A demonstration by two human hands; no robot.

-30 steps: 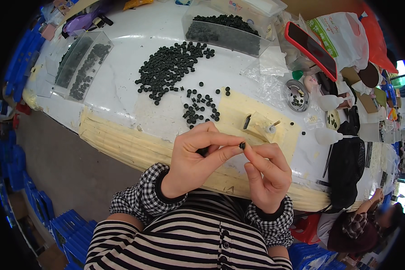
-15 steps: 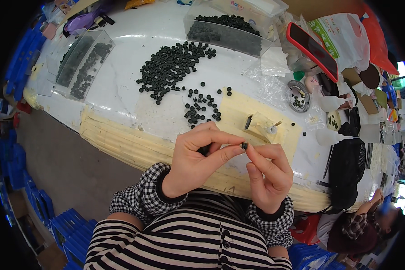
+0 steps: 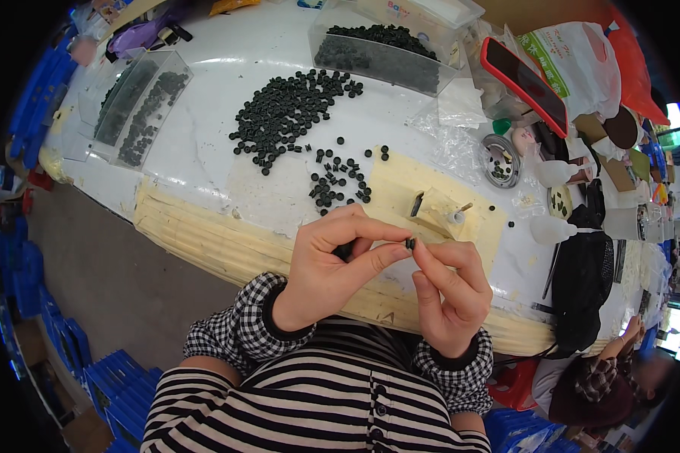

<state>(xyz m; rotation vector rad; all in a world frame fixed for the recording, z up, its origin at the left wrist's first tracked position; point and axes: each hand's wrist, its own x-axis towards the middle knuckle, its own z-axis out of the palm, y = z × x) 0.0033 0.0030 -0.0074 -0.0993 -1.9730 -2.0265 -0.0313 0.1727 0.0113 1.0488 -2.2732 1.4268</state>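
Between the tip of the thumb and forefinger of my left hand point(image 3: 338, 260) is a small black grooved spool-shaped piece point(image 3: 410, 244). More dark pieces point(image 3: 344, 251) show partly within the curl of that hand. My right hand point(image 3: 453, 294) meets the held piece from the other side with its fingertips; its thumb stays lower, apart from the piece. Just beyond my hands stands a small yellowish fixture point(image 3: 440, 211) with an upright peg, on a tape-covered patch. A small scatter of like pieces point(image 3: 338, 181) lies behind my left hand, and a large pile point(image 3: 279, 113) farther back.
Clear boxes of black pieces stand at the far left point(image 3: 155, 113) and back middle point(image 3: 378, 64). A red-cased phone point(image 3: 525, 83), a round metal dish point(image 3: 500, 161), white squeeze bottles point(image 3: 555, 229) and a black bag point(image 3: 582, 287) crowd the right. Another person point(image 3: 608, 385) sits at the lower right.
The piece at my fingertips looks slightly turned. Both hands otherwise keep the same place and pose.
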